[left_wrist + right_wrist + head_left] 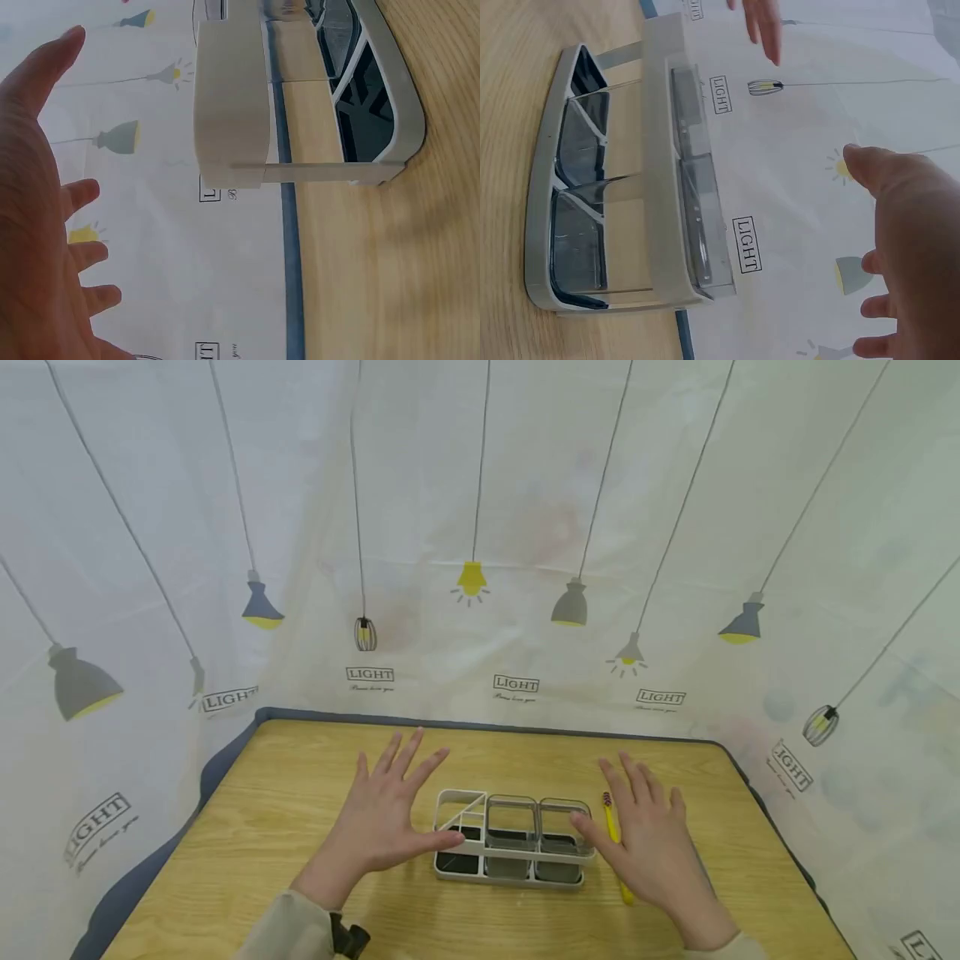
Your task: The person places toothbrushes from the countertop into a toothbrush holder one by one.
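A white two-tier toothbrush holder [517, 853] stands on the table, with dark inserts in its base. Two clear cups, a middle cup [512, 842] and a right-hand cup [558, 846], sit in its upper frame; its left section has a diagonal divider. My left hand [378, 827] is spread in the air at the holder's left, its thumb near the frame. At the other side hovers my right hand [648, 843], fingers spread, holding nothing. A yellow toothbrush [609, 814] lies right of the holder, partly behind the right hand. In the left wrist view the holder's end panel [232, 105] stands apart from the palm.
The wooden table [300, 777] has a dark blue edge. Behind it and at both sides hangs a white curtain [420, 527] printed with lamps. Part of a thin greyish thing shows beside the right hand, mostly hidden. A black band [348, 935] is around the left wrist.
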Demonstrator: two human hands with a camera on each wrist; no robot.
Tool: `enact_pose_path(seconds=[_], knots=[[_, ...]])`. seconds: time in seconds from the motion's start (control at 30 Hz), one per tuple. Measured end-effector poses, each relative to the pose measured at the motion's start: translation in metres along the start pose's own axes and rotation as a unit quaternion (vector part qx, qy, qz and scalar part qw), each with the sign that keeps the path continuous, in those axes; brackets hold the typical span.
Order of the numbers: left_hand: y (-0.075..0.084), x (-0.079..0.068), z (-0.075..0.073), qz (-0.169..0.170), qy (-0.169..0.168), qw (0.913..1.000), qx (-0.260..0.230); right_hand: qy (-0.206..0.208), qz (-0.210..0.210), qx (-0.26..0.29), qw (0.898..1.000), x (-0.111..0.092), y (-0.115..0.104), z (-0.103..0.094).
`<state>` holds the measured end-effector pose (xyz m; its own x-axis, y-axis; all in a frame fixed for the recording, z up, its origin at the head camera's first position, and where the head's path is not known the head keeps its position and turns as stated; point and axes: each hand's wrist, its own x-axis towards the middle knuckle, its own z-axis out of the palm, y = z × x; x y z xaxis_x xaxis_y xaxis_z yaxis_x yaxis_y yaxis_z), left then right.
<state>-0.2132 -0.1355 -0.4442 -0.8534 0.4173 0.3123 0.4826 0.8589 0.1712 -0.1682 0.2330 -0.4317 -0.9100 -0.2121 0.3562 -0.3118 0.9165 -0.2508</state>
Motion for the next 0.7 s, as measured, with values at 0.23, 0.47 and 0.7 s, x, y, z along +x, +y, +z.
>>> enact_pose_path(seconds=[0.23, 0.47, 0.7], knots=[[-0.009, 0.004, 0.013, 0.003, -0.033, 0.9885, -0.147, 0.002, 0.023, 0.086, 0.996, 0.005, 0.016, 0.0], [-0.019, 0.008, 0.032, 0.003, -0.079, 0.9523, -0.295, -0.029, 0.082, 0.155, 0.984, 0.012, 0.035, 0.011], [-0.027, 0.013, 0.051, 0.002, -0.103, 0.9214, -0.375, -0.077, 0.171, 0.179, 0.966, 0.019, 0.054, 0.034]])
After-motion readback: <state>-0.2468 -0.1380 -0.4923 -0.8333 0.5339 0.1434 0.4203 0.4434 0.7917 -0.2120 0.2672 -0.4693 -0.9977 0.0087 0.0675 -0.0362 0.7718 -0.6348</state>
